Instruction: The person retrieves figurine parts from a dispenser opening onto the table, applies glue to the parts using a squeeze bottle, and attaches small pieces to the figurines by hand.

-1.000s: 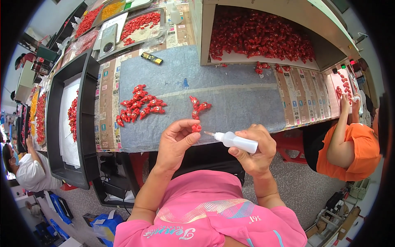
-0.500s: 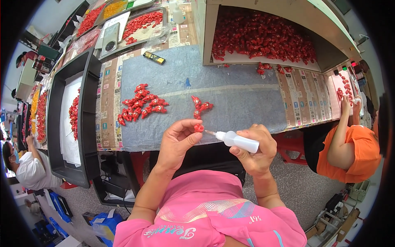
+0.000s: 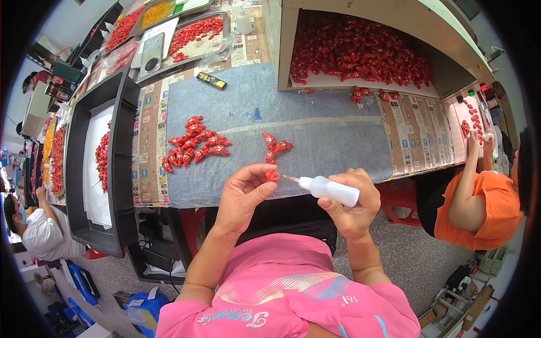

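Note:
Between the thumb and fingers of my left hand (image 3: 246,194) is a small red plastic piece (image 3: 271,176), pinched just over the table's front edge. My right hand (image 3: 354,201) is closed around a white squeeze bottle (image 3: 333,190) tipped on its side. The bottle's thin nozzle points left at the red piece, with a small gap between them. Just beyond my left hand lie a few red figures (image 3: 275,146) on the blue-grey mat (image 3: 327,141). Farther left on the mat is a larger cluster of red figures (image 3: 194,141).
A bin (image 3: 360,48) heaped with red pieces stands at the back right. At left is a black tray (image 3: 127,163). A black-and-gold tube (image 3: 212,80), a phone (image 3: 152,52) and a metal tray (image 3: 226,25) lie farther back. Co-workers sit at both sides; one wears an orange shirt (image 3: 486,208).
My right hand has drawn the bottle slightly right, so its nozzle has come away from the red piece. My left hand stays almost where it was, still pinching the piece.

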Demonstrator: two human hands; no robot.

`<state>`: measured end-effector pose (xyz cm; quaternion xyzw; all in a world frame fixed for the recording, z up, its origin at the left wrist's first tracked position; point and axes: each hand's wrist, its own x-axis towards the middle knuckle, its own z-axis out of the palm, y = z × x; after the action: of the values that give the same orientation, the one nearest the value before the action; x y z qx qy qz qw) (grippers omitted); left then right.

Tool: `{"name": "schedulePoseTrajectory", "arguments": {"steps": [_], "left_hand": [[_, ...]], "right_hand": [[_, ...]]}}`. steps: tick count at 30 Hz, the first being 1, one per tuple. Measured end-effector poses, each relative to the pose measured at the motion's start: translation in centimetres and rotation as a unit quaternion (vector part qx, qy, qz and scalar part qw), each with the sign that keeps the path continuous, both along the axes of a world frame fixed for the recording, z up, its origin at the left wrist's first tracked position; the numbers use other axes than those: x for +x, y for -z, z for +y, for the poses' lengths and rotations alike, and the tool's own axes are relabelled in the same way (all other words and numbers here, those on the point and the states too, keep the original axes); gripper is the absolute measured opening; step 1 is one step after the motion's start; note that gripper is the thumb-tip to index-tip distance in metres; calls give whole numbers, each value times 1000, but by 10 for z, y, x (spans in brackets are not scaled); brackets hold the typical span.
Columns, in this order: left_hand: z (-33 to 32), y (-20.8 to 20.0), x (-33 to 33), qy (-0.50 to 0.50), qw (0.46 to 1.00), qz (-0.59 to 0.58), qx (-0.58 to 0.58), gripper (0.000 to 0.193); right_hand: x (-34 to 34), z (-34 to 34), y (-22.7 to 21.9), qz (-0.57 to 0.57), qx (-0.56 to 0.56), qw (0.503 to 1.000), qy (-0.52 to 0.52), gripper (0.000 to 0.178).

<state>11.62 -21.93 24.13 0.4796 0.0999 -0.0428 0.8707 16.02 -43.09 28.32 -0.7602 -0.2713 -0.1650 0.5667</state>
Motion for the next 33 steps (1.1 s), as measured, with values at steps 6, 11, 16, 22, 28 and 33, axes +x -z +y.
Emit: {"name": "schedulePoseTrajectory", "arguments": {"steps": [6,11,16,22,28,33], "left_hand": [[2,-3,0,-1,1000,9,-18,27],[2,-6,-3,-21,1000,-13,-16,24],[7,-4,-7,-19,999,-5,-37,24],[14,-5,-9,-26,998,-2,-59,26],[6,-9,-7,-13,998,-16,-66,28],[4,-11,-9,-21,997,-19,-69,27]], "right_hand": [[19,7,13,131,33,986,96,30],[55,23,50,198,90,975,45,35],[62,26,49,210,32,977,20,38],[88,4,16,77,-104,992,-7,38],[185,15,34,-49,-216,971,88,26],[217,35,48,-128,-316,933,120,17]]}}
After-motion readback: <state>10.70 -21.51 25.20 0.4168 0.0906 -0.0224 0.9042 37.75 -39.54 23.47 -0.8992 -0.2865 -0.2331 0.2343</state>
